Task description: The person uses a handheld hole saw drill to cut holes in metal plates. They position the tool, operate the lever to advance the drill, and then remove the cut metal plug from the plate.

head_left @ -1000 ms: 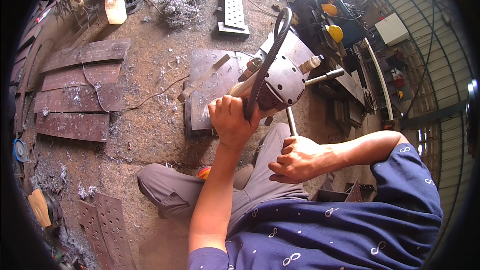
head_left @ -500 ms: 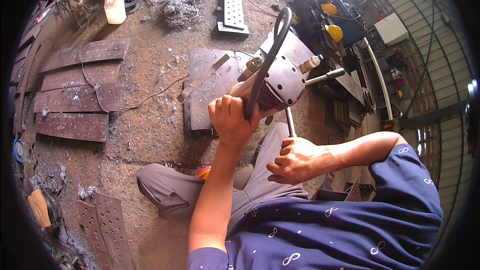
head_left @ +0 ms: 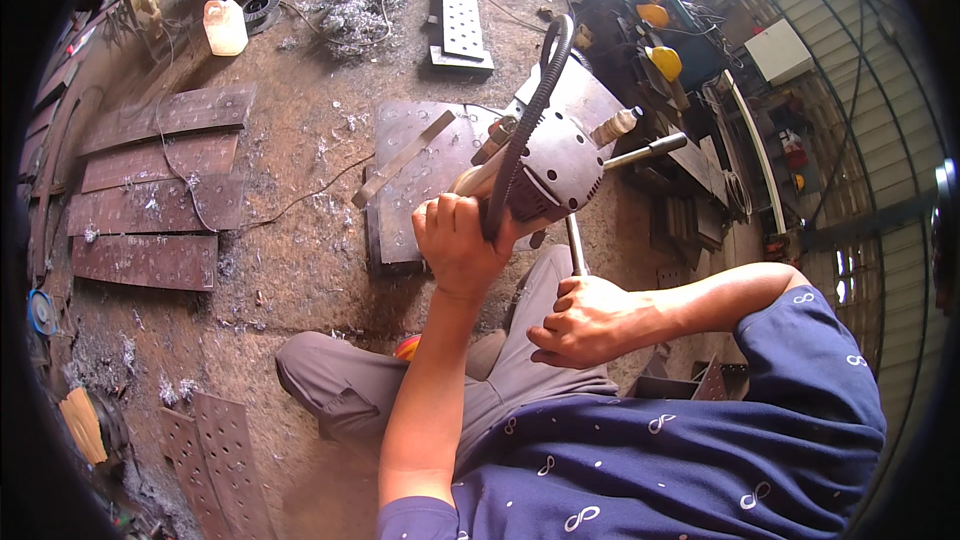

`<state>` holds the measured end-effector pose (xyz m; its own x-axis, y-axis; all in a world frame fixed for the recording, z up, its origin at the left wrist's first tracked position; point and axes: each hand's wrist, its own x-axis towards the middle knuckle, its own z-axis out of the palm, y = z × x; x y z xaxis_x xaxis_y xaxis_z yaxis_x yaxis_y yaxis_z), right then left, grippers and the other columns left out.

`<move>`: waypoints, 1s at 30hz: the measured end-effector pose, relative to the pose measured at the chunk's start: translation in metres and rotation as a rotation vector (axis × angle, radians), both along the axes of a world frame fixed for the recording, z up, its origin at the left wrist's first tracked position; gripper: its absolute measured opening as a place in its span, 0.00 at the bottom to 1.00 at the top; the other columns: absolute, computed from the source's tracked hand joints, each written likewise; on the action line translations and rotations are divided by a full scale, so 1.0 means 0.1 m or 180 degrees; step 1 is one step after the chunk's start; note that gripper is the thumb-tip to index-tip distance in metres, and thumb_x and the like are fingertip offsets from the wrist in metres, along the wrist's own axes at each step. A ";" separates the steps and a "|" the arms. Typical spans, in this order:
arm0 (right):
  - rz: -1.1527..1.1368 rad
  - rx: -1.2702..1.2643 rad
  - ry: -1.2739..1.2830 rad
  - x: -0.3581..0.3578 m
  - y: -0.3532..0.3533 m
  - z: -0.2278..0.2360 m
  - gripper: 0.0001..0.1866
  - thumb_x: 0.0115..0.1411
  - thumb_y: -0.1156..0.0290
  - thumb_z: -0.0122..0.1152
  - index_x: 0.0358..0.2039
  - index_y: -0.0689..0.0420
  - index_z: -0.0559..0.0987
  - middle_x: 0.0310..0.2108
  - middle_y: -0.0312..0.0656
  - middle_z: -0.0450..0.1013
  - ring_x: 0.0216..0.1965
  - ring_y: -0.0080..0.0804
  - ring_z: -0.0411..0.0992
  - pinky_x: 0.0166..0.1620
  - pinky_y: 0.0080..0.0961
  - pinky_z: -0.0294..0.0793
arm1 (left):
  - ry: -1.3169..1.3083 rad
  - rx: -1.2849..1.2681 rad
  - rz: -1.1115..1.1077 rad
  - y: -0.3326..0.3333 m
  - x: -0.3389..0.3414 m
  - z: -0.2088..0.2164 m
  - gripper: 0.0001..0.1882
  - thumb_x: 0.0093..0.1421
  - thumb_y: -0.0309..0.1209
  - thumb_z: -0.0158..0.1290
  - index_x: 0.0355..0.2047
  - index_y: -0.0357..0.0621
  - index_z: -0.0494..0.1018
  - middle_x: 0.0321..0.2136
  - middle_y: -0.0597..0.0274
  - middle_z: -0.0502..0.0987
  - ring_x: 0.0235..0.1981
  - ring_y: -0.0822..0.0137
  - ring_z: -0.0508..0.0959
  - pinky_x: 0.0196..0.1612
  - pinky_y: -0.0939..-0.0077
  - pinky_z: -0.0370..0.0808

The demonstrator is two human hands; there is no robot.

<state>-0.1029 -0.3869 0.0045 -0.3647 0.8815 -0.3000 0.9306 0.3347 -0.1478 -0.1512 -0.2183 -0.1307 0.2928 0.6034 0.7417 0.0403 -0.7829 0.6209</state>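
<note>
The grey, rounded metal body of the heavy electric drill (head_left: 560, 172) sits just above the seated person's knees, over the rusty, hole-punched steel plate (head_left: 415, 190) that lies on the dirt floor (head_left: 290, 240). The left hand (head_left: 458, 245) is wrapped tight around the drill's rear handle, fingers curled over it beside the black ribbed hose (head_left: 530, 110) that arcs up toward 12 o'clock. From this hand the drill body lies at about 1 o'clock, touching it.

The right hand (head_left: 585, 320) is closed in a fist on the thin steel lever bar (head_left: 576, 245), which runs from the fist straight up toward 12 o'clock into the underside of the drill. A second chrome bar (head_left: 645, 152) sticks out of the body toward 3 o'clock, untouched. The drill's long axis slants from 7 o'clock at the handle to 1 o'clock at its far end, over the plate.

The left hand is the nearer to the body; the right sits lower, at 5 o'clock from it. The left forearm rises nearly vertical from the lower edge, wrist bent slightly back. The right forearm comes in from 3 o'clock, nearly level.

Further rusty plates (head_left: 150, 190) lie well apart at 9 o'clock, a white plastic jug (head_left: 224, 28) at 11 o'clock.
</note>
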 end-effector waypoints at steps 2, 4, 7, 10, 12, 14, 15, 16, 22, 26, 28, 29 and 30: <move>-0.0015 -0.0054 -0.0028 0.00 0.00 -0.01 0.14 0.60 0.57 0.67 0.28 0.54 0.77 0.13 0.32 0.70 0.17 0.33 0.75 0.29 0.31 0.72 | 0.0035 -0.0016 -0.0009 0.00 0.00 0.00 0.18 0.65 0.47 0.56 0.31 0.45 0.68 0.27 0.56 0.70 0.30 0.50 0.73 0.39 0.52 0.67; -0.0017 -0.0075 -0.0045 0.00 -0.01 0.00 0.14 0.60 0.57 0.67 0.28 0.53 0.77 0.13 0.32 0.70 0.17 0.33 0.75 0.29 0.32 0.72 | 0.0008 -0.0034 -0.0009 -0.02 0.01 0.00 0.18 0.65 0.46 0.56 0.31 0.45 0.68 0.27 0.56 0.70 0.30 0.50 0.73 0.39 0.52 0.67; 0.0037 0.0009 -0.0056 -0.03 0.00 -0.03 0.15 0.61 0.56 0.66 0.28 0.53 0.77 0.13 0.32 0.70 0.17 0.33 0.75 0.29 0.33 0.73 | -0.0038 -0.0039 0.0016 -0.01 0.00 -0.03 0.18 0.65 0.45 0.56 0.30 0.45 0.68 0.27 0.56 0.70 0.30 0.50 0.73 0.38 0.52 0.66; 0.0038 0.0100 -0.0048 -0.02 -0.06 -0.10 0.15 0.61 0.56 0.66 0.27 0.53 0.76 0.13 0.31 0.70 0.17 0.33 0.75 0.29 0.35 0.73 | 0.0007 -0.0030 0.0008 -0.02 -0.02 -0.01 0.17 0.64 0.44 0.56 0.30 0.45 0.68 0.27 0.55 0.70 0.30 0.49 0.73 0.38 0.52 0.66; -0.0043 0.0118 -0.0001 -0.02 -0.10 -0.11 0.15 0.61 0.57 0.66 0.27 0.53 0.75 0.13 0.31 0.69 0.17 0.34 0.75 0.29 0.36 0.73 | 0.0033 -0.0043 -0.0030 -0.05 -0.01 0.00 0.16 0.64 0.44 0.56 0.30 0.44 0.68 0.27 0.54 0.70 0.30 0.48 0.72 0.38 0.52 0.66; -0.0012 0.0221 0.0114 -0.02 -0.10 -0.13 0.14 0.61 0.59 0.64 0.27 0.54 0.75 0.13 0.32 0.69 0.17 0.35 0.75 0.29 0.38 0.73 | 0.0051 -0.0075 -0.0088 -0.05 -0.04 -0.03 0.16 0.64 0.43 0.56 0.30 0.44 0.68 0.27 0.53 0.70 0.30 0.46 0.72 0.38 0.50 0.66; -0.0022 0.0289 0.0166 -0.02 -0.10 -0.13 0.13 0.62 0.59 0.63 0.27 0.54 0.75 0.13 0.32 0.69 0.17 0.36 0.75 0.29 0.39 0.73 | 0.0112 -0.0085 -0.0044 -0.05 -0.03 -0.03 0.17 0.64 0.44 0.55 0.31 0.43 0.68 0.28 0.52 0.70 0.31 0.45 0.73 0.40 0.49 0.67; -0.0026 0.0304 0.0104 -0.03 -0.12 -0.15 0.12 0.61 0.61 0.62 0.27 0.54 0.75 0.13 0.32 0.68 0.17 0.36 0.75 0.28 0.39 0.72 | 0.0171 -0.0095 -0.0007 -0.06 -0.03 -0.04 0.18 0.64 0.45 0.55 0.31 0.42 0.68 0.28 0.51 0.70 0.32 0.45 0.73 0.41 0.48 0.67; -0.0144 0.0893 0.0396 0.12 -0.24 -0.15 0.08 0.59 0.65 0.58 0.34 0.55 0.77 0.20 0.33 0.72 0.25 0.36 0.77 0.33 0.38 0.73 | 0.0379 -0.0134 0.0029 -0.06 0.00 -0.04 0.20 0.66 0.45 0.53 0.30 0.38 0.69 0.28 0.46 0.72 0.32 0.42 0.73 0.41 0.47 0.67; -0.0476 0.2356 0.0780 0.71 -0.48 0.31 0.18 0.52 0.72 0.67 0.46 0.53 0.81 0.22 0.34 0.72 0.24 0.35 0.75 0.28 0.37 0.74 | 0.0416 -0.0580 -0.0171 -0.09 -0.07 0.03 0.20 0.70 0.42 0.50 0.33 0.34 0.73 0.30 0.43 0.78 0.31 0.41 0.76 0.39 0.46 0.69; -0.1018 0.3100 0.0110 1.29 -0.66 0.58 0.21 0.52 0.74 0.67 0.49 0.52 0.81 0.25 0.36 0.75 0.23 0.37 0.74 0.28 0.36 0.75 | 0.0367 -0.0653 -0.0046 -0.10 -0.04 0.04 0.21 0.71 0.41 0.48 0.35 0.31 0.74 0.31 0.41 0.79 0.30 0.44 0.78 0.38 0.49 0.72; -0.1229 0.4094 0.0307 1.64 -0.70 0.56 0.18 0.55 0.75 0.66 0.48 0.53 0.81 0.27 0.39 0.77 0.26 0.41 0.76 0.28 0.34 0.76 | 0.0334 -0.0667 0.0023 -0.11 0.00 0.06 0.21 0.72 0.41 0.48 0.36 0.30 0.74 0.31 0.41 0.80 0.30 0.45 0.79 0.37 0.50 0.73; -0.2047 0.4040 -0.0086 2.04 -0.80 0.45 0.16 0.58 0.77 0.64 0.48 0.54 0.82 0.33 0.44 0.81 0.31 0.44 0.80 0.38 0.37 0.80 | 0.0338 -0.0833 0.0043 -0.13 0.01 0.11 0.22 0.73 0.41 0.47 0.36 0.30 0.74 0.31 0.41 0.80 0.30 0.48 0.79 0.35 0.52 0.74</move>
